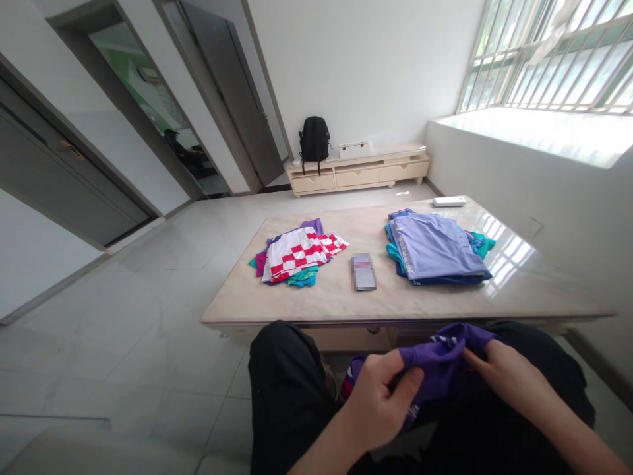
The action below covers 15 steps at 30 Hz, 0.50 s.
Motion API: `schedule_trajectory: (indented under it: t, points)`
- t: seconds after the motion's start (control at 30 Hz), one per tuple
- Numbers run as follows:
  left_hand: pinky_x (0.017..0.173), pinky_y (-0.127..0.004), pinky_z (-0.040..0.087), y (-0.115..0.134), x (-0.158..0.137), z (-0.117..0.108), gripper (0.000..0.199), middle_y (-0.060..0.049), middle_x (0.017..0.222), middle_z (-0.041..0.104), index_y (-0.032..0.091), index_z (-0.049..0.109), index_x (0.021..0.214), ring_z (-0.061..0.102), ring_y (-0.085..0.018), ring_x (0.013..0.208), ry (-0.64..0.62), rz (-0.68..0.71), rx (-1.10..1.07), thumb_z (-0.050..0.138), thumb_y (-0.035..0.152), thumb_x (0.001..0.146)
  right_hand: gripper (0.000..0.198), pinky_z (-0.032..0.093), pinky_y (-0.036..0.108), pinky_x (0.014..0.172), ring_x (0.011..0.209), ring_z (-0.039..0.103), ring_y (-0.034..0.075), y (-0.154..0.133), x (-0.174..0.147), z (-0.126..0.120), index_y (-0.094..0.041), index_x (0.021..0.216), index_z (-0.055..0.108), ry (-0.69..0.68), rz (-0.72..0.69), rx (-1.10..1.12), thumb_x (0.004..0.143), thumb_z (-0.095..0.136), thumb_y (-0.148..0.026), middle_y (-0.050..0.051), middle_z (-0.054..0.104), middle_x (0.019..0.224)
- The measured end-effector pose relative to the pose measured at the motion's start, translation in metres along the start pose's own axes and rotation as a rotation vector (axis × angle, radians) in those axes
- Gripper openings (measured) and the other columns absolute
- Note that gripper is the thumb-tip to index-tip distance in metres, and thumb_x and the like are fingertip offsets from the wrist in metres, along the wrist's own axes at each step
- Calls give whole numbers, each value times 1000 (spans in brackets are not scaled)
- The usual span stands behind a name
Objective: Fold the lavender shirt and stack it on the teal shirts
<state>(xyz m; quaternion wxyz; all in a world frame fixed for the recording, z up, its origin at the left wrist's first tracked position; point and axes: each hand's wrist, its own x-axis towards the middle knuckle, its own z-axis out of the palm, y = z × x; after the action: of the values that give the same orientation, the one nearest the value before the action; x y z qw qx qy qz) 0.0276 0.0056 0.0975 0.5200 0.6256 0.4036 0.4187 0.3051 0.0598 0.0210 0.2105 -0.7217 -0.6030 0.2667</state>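
Observation:
A purple garment (440, 366) with small white markings is stretched between my two hands above my lap. My left hand (380, 396) grips its left side, thumb pressed against the curled fingers. On the right, my right hand (512, 373) pinches the cloth, its fingertips partly hidden in the folds. Beyond them on the table (316, 307) lies a stack of folded clothes (435, 244) with a lavender piece on top. Farther left rests another pile (297, 254), topped by a red-and-white checked garment. Between the piles is a small blurred rectangular object (364, 272).
A white oblong object (449, 201) lies at the table's far right. My knees (289, 369) are close to the table's front edge. Against the wall, a low cabinet (359, 177) carries a black backpack (314, 140). A person (182, 152) sits beyond the doorway at left.

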Motion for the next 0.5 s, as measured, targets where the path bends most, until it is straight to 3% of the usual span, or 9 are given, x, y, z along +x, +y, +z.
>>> schedule_trajectory:
  t: [0.1,0.17,0.23,0.33,0.43,0.5]
  points:
    - [90,-30,55,15,-1,0,30,-6,107,81,26,79,120,74,-22,91,-109,71,97,59,37,101,47,52,40,62,73,72,32,-14,-12,-14,-26,94,78,81,-40,-182,84,61,-69,9,77,87]
    - [87,-29,54,18,0,1,31,-7,106,82,25,79,119,75,-22,92,-129,75,122,58,39,101,54,59,43,77,95,74,32,-30,-25,-27,-29,122,73,82,-192,-3,85,63,-67,9,75,114]
    - [81,-29,53,16,2,3,34,-8,97,81,23,80,112,73,-22,87,-115,70,189,55,44,102,55,58,43,96,118,67,32,-46,-38,-37,-30,133,68,-67,-398,215,87,68,-60,9,68,134]
    - [68,-28,46,9,4,6,46,-8,79,76,19,79,94,66,-19,70,-100,98,299,47,51,104,44,54,38,106,126,64,31,-66,-49,-41,-31,129,72,-261,-581,333,88,74,-46,8,69,134]
    - [62,-29,41,4,3,7,50,-8,72,71,17,76,87,61,-18,64,-116,168,360,44,51,105,20,58,30,88,100,72,25,-77,-47,-36,-27,103,81,-275,-615,294,91,71,-40,7,77,106]
    - [64,-29,41,4,3,6,47,-8,75,72,17,76,91,62,-18,66,-107,170,372,45,49,105,19,56,27,76,85,71,21,-82,-43,-34,-24,94,79,-284,-631,302,94,67,-39,5,74,91]
